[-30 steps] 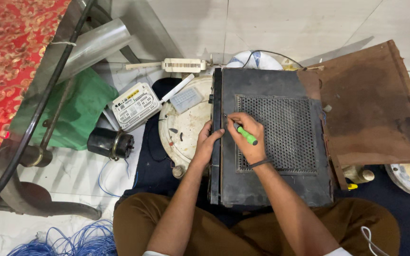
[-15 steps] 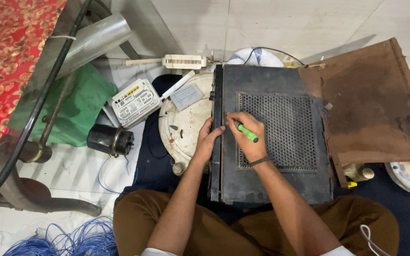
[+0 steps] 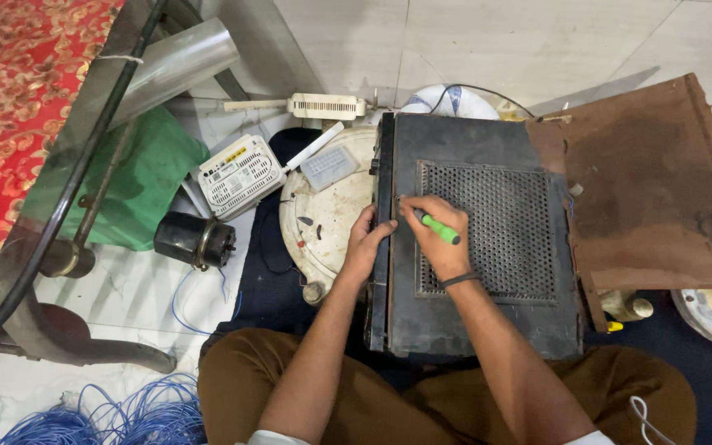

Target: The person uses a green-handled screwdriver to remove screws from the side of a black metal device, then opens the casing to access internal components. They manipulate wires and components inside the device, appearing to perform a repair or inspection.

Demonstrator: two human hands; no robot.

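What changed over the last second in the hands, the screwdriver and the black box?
Almost nothing. The right hand keeps the green screwdriver at the same spot by the grille's upper left corner, and the left hand stays pressed against the black box at its left edge. The box and surrounding clutter have not moved.

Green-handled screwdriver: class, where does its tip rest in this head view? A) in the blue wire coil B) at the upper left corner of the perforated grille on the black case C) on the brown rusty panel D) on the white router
B: the right hand holds the green-handled screwdriver with its tip at the grille's upper left corner on the black case.
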